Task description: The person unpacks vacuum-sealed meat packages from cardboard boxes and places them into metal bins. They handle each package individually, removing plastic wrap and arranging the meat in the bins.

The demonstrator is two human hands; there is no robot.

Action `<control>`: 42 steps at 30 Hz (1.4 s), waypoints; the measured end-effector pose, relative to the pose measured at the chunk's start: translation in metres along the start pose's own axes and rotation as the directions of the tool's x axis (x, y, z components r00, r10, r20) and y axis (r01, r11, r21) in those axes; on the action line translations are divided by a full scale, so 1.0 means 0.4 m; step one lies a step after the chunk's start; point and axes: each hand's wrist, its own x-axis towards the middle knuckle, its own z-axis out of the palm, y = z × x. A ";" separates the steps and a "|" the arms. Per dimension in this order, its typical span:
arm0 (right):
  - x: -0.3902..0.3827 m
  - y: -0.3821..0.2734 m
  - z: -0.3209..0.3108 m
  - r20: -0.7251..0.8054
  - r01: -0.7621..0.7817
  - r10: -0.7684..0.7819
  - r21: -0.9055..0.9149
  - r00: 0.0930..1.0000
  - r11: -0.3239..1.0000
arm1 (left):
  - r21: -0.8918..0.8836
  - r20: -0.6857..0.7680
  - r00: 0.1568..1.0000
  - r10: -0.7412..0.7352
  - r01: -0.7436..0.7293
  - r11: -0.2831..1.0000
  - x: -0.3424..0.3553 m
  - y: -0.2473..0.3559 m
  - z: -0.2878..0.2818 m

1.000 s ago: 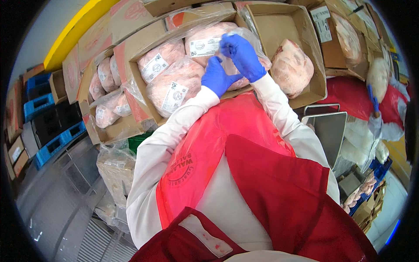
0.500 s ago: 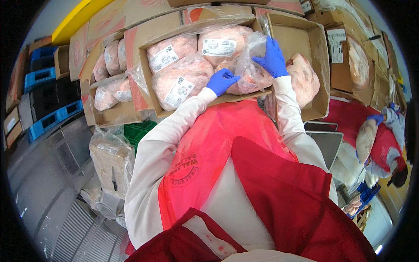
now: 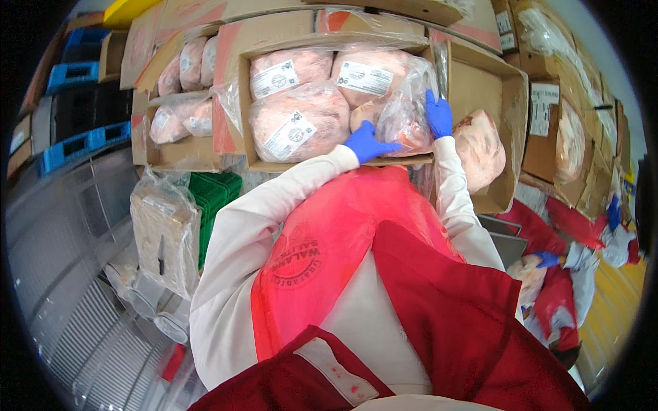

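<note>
In the cardboard box (image 3: pixel 251 147) before me lie several large pieces of pale pink meat wrapped in clear plastic. At its near right corner sits one bagged meat piece (image 3: pixel 409 113), its loose plastic bunched toward the far side. My left hand (image 3: pixel 371 142), in a blue glove, rests against the near left of this piece with thumb and fingers apart. Along the right side of the same piece, by the box wall, my right hand (image 3: pixel 439 118) lies with fingers stretched away from me. Neither hand visibly grips the bag.
An unwrapped meat piece (image 3: pixel 478 147) lies in the open box (image 3: pixel 510 103) to the right. Further left stands a box (image 3: pixel 181 163) with bagged meat. A knife (image 3: pixel 162 253) lies on a plastic-covered stack beside a green crate (image 3: pixel 218 198). Co-workers in red aprons (image 3: pixel 555 298) are at right.
The bagged piece has settled lower in the box's corner, its raised plastic now lying down. My right hand has moved down its right side; my left has shifted right and opened.
</note>
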 end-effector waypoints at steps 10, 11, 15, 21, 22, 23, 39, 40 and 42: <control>-0.015 -0.003 -0.019 0.029 0.060 -0.061 0.039 0.998 0.997 | 0.163 -0.116 0.954 0.278 -0.257 0.953 0.099 -0.262 0.105; -0.035 0.011 -0.031 0.042 0.087 -0.090 0.058 0.995 0.995 | 0.330 -0.037 0.930 0.366 -0.335 0.883 0.075 -0.239 0.065; -0.121 0.056 -0.079 0.022 0.340 -0.349 0.182 0.937 0.923 | 0.061 -0.201 0.976 -0.083 0.097 0.993 0.084 -0.327 0.117; -0.198 -0.208 -0.266 0.195 -0.165 0.055 0.611 0.979 0.775 | 0.116 -0.221 0.974 0.041 -0.016 0.993 0.028 -0.050 -0.094; -0.178 -0.221 -0.287 0.198 -0.203 0.086 0.703 0.976 0.682 | 0.289 -0.205 0.948 0.244 -0.180 0.940 0.037 -0.033 -0.127; -0.184 -0.311 -0.320 0.117 -0.108 0.027 0.774 0.993 0.624 | 0.236 -0.251 0.838 0.484 -0.432 0.870 0.042 0.014 -0.182; -0.037 -0.287 -0.190 0.299 0.288 -0.560 0.622 0.773 0.729 | 0.671 -0.044 0.872 0.488 -0.336 0.661 -0.184 0.364 -0.299; -0.076 -0.278 -0.174 0.378 0.232 -0.506 0.574 0.776 0.785 | 0.701 -0.061 0.853 0.518 -0.333 0.630 -0.179 0.362 -0.305; -0.146 -0.263 -0.178 0.442 0.140 -0.477 0.606 0.759 0.783 | 0.736 -0.070 0.541 0.838 -0.539 0.410 -0.157 0.433 -0.391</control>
